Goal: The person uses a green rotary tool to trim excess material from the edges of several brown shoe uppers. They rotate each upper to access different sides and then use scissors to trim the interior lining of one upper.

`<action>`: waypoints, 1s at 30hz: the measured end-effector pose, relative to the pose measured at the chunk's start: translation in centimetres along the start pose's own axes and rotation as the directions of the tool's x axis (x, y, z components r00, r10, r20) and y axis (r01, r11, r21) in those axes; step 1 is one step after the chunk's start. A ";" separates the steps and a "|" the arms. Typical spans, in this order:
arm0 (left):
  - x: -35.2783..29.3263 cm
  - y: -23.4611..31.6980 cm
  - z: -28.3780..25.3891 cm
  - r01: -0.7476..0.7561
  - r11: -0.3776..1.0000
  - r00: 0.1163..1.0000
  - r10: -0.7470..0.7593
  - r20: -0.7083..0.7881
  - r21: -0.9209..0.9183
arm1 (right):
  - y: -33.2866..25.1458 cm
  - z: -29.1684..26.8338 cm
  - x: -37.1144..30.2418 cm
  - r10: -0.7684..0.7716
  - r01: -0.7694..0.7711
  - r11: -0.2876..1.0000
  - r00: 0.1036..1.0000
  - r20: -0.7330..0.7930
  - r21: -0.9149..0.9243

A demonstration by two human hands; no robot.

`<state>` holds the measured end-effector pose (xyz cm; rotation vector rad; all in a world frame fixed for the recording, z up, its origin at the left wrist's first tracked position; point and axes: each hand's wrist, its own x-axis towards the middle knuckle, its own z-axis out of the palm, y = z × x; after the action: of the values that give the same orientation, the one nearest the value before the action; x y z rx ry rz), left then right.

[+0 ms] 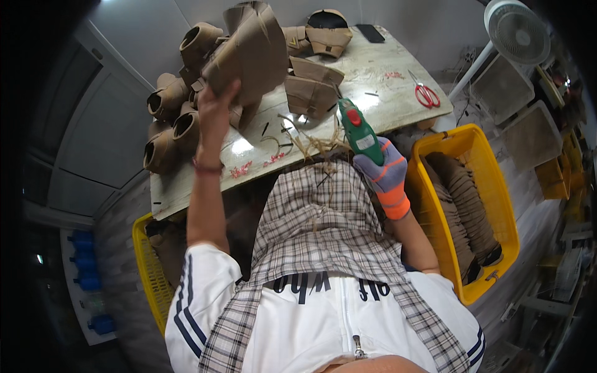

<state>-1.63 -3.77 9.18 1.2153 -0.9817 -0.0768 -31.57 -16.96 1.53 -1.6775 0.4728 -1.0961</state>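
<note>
My bare left hand (216, 118) grips a brown boot upper (252, 59) by its lower edge, raised over the table's far left part. In my gloved right hand (384, 173) is a green handheld power tool (360, 133) with a red switch, its thin tip pointing up and away. Near that tip lies another brown upper (311, 90) on the table. Several more uppers (168, 99) are heaped at the left, next to my left forearm. Fingers of my left hand are partly hidden behind the piece.
The worktable (398, 112) bears red-handled scissors (426, 94), a black phone (370, 33), and scattered scraps and threads. A yellow crate (507, 230) with stacked brown pieces stands at the right; another yellow basket (146, 267) is at the left. Far right is a white fan (517, 31).
</note>
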 end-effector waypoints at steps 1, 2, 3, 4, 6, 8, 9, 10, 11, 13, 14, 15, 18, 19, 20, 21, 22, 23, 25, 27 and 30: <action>3.8 0.4 -0.1 0.001 0.995 1.000 -0.001 -0.003 0.100 | 1.1 -0.5 -0.2 0.054 -0.054 0.997 0.998 -0.013 0.058; 7.8 0.3 -0.3 -0.011 0.984 0.999 0.004 0.041 0.178 | 1.4 -0.9 -0.1 0.085 -0.083 0.995 0.996 -0.027 0.051; 11.5 0.8 -1.7 -0.028 0.957 0.998 0.009 0.068 0.288 | 1.4 -0.5 0.0 0.113 -0.112 0.991 0.993 -0.016 0.074; 14.8 -0.5 -2.9 -0.068 0.826 0.998 0.057 0.037 0.559 | 1.3 -0.4 0.0 0.147 -0.146 0.987 0.989 -0.019 0.074; 20.7 -4.8 -7.2 -0.176 0.467 0.956 0.291 0.038 0.867 | 1.0 -0.1 -0.2 0.169 -0.169 0.984 0.986 0.013 0.059; 20.8 -5.4 -5.4 0.030 0.510 0.967 0.204 -0.155 0.859 | 2.5 -1.1 -0.4 0.174 -0.174 0.985 0.985 -0.020 -0.006; 19.0 -6.1 -4.8 -0.118 0.366 0.934 0.357 -0.022 0.923 | 1.6 -1.1 -0.6 0.231 -0.227 0.966 0.973 -0.019 0.124; 16.4 -4.8 -2.5 -0.140 0.836 0.954 0.258 -0.155 0.530 | 2.0 -1.4 -0.6 0.226 -0.222 0.972 0.973 -0.039 0.082; 13.8 -3.7 -0.3 -0.172 0.982 0.948 0.144 -0.284 -0.075 | 2.6 -1.9 -0.5 0.216 -0.215 0.976 0.974 -0.061 0.029; 8.2 -2.6 -0.2 -0.049 0.920 0.972 -0.046 -0.231 -0.389 | 2.1 -1.5 0.2 0.243 -0.241 0.970 0.970 -0.034 0.043; 5.9 -2.5 0.3 0.019 0.847 0.966 -0.153 -0.209 -0.532 | 2.8 -1.5 0.6 0.164 -0.167 0.981 0.986 -0.041 -0.101; 4.3 -2.1 1.0 0.075 0.766 0.939 -0.270 -0.213 -0.639 | 2.2 -0.9 0.9 0.135 -0.136 0.985 0.991 -0.013 -0.110; -0.3 -2.0 2.6 0.142 0.657 0.955 -0.287 -0.072 -0.741 | 0.2 1.0 1.3 0.119 -0.118 0.992 0.993 0.019 -0.043; -1.3 -1.7 3.0 0.155 0.651 0.957 -0.284 -0.049 -0.743 | -0.5 1.4 1.3 0.101 -0.099 0.994 0.994 0.032 -0.055; -2.2 -1.4 3.4 0.170 0.645 0.959 -0.282 -0.025 -0.745 | -1.0 1.8 1.3 0.083 -0.080 0.994 0.996 0.044 -0.068; -2.7 -1.3 3.7 0.183 0.636 0.961 -0.276 0.000 -0.750 | -1.3 2.0 1.3 0.067 -0.063 0.994 0.997 0.041 -0.092; -3.1 -1.4 3.9 0.186 0.649 0.965 -0.263 0.012 -0.738 | -1.4 2.0 1.2 0.070 -0.064 0.993 0.996 0.052 -0.103; -3.5 -1.7 4.1 0.191 0.661 0.967 -0.252 0.025 -0.726 | -1.4 1.9 1.0 0.074 -0.067 0.991 0.995 0.061 -0.113; -4.2 -1.7 4.5 0.222 0.655 0.966 -0.251 0.069 -0.722 | -1.6 1.9 0.9 0.073 -0.062 0.989 0.994 0.076 -0.131; -4.5 -1.5 4.9 0.226 0.654 0.967 -0.238 0.088 -0.722 | -1.7 1.8 0.8 0.072 -0.063 0.992 0.994 0.083 -0.110; -5.0 -1.2 5.6 0.225 0.711 0.972 -0.208 0.106 -0.666 | -1.5 1.6 0.6 0.065 -0.059 0.995 0.995 0.079 -0.085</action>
<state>-7.86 -5.78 5.37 0.6356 -0.7186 -0.5940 -30.20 -15.96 3.02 -1.7607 0.5199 -0.9704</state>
